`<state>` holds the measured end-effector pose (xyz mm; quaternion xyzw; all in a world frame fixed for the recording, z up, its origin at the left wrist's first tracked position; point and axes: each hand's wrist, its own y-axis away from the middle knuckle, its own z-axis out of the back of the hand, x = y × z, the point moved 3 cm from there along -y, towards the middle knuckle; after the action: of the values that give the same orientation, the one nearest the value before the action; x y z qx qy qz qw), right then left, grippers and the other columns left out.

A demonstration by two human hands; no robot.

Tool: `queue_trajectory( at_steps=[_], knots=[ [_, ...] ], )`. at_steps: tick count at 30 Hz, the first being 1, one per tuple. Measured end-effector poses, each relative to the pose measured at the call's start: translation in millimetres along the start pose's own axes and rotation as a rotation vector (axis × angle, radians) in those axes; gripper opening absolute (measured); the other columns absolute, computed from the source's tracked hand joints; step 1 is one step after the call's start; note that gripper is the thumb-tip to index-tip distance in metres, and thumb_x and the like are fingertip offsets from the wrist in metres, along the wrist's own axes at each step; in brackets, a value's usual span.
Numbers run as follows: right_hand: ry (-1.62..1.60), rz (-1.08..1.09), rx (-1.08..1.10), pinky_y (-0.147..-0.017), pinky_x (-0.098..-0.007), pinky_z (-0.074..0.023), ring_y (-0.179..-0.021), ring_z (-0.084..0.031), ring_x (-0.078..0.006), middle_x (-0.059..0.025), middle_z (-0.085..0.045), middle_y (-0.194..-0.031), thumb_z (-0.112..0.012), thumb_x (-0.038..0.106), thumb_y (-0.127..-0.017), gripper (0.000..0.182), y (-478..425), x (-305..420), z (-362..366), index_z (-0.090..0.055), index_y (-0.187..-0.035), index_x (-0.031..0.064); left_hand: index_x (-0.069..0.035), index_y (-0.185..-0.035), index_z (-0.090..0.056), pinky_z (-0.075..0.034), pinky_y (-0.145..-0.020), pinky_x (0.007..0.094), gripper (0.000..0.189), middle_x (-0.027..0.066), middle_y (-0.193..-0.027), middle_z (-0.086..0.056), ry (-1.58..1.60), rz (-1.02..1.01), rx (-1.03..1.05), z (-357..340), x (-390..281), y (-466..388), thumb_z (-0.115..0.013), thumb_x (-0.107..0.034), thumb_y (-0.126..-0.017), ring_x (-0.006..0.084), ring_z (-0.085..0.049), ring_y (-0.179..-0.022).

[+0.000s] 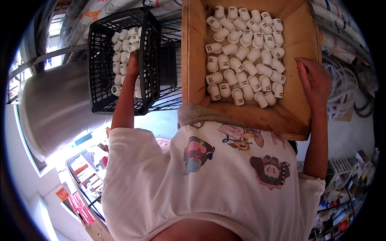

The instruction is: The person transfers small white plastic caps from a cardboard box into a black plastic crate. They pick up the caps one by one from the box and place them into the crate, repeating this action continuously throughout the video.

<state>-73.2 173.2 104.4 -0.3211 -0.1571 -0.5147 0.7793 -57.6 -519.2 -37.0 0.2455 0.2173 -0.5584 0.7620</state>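
My left hand (133, 64) reaches into a black plastic basket (118, 21) and touches white plastic pipe elbows (116, 56) inside; its fingertips are hidden, so whether it grips one cannot be told. To the right is a wooden box (195, 54), its bottom covered with many white pipe elbows (242, 53), most bearing a small dark printed label. My right hand (312, 75) is at the box's right wall, fingers bent and the thumb close to them. No object shows in it.
A large roll of silvery sheeting (66, 105) stands at the left. Coiled clear hose (342, 90) hangs beyond the box's right side. A brown cloth (199, 116) lies at the box's near edge. Wrapped rolls (337, 21) lie behind, and shelves with goods (340, 192) are at lower right.
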Motion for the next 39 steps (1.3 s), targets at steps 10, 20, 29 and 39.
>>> queue_trajectory(
  at_steps=[10,20,29,39],
  knots=[
    [0.002,0.029,-0.005,-0.064,-0.0342,-0.0480,-0.073,-0.063,-0.0268,-0.0086,-0.065,-0.083,-0.067,0.011,-0.083,0.011,-1,-1,1,-0.066,-0.094,0.0076,0.001,-0.102,-0.059,-0.050,-0.077,0.0368,0.027,0.0176,-0.093,-0.066,-0.045,-0.033,-0.025,9,-58,16,-0.066,-0.010,-0.078,0.0272,-0.064,-0.087],
    [0.017,0.058,-0.037,-0.063,-0.0332,-0.0480,-0.070,-0.062,-0.0249,-0.0080,-0.065,-0.086,-0.065,0.011,-0.086,0.011,4,-5,-1,-0.066,-0.096,0.0073,-0.001,-0.107,-0.061,-0.048,-0.070,0.0244,0.045,0.0028,-0.092,-0.063,0.155,-0.007,-0.193,43,-119,27,-0.078,0.004,-0.065,0.0107,-0.058,-0.078],
    [-0.019,0.018,-0.014,-0.063,-0.0314,-0.0480,-0.072,-0.062,-0.0241,-0.0070,-0.065,-0.087,-0.064,0.016,-0.087,0.013,2,-2,-1,-0.066,-0.097,0.0074,-0.001,-0.109,-0.061,-0.050,-0.083,0.0264,0.037,0.0066,-0.098,-0.065,0.503,-0.150,-0.280,80,-269,72,-0.072,0.005,-0.075,0.0124,-0.061,-0.086],
    [-0.029,-0.007,-0.051,-0.067,-0.0323,-0.0495,-0.078,-0.064,-0.0264,-0.0076,-0.066,-0.090,-0.064,0.022,-0.088,0.017,6,-8,1,-0.066,-0.099,0.0082,-0.006,-0.114,-0.059,-0.049,-0.089,0.0282,0.040,0.0040,-0.111,-0.060,0.442,-0.542,0.445,-41,-430,100,-0.069,0.002,-0.077,0.0158,-0.059,-0.104]
  ],
)
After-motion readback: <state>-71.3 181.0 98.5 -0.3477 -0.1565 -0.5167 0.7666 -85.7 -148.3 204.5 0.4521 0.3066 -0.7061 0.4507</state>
